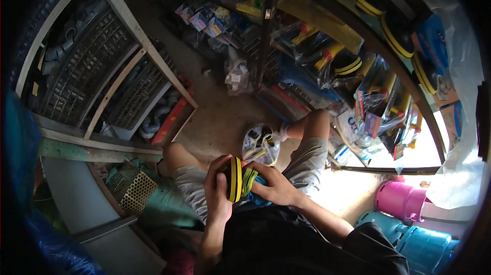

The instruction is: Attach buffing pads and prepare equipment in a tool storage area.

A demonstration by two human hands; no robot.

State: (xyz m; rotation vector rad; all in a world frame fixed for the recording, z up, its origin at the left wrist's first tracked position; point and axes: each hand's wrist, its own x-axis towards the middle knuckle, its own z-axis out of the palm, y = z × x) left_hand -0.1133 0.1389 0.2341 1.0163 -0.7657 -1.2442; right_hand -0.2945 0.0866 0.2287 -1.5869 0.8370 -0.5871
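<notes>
I sit low, and in front of my lap my left hand (218, 193) grips a round black disc with a yellow-striped rim (235, 180). The disc stands on edge, its rim facing up toward me. My right hand (277, 185) is closed on a crumpled yellow-green and blue cloth (248, 179) beside the disc. The cloth seems to touch the disc's right side, though the fingers partly hide the contact. Beyond my hands, a clear plastic bag (261, 144) with black and yellow things inside lies on the floor by my foot.
Shelves with black crates (94, 65) and grey pipe fittings stand at left. At right, a rack holds packaged tools (327, 58), with similar yellow-rimmed discs (396, 35) along its top. Pink (401, 198) and blue gas cylinders (422, 247) stand at lower right. A perforated metal box (137, 193) sits at lower left.
</notes>
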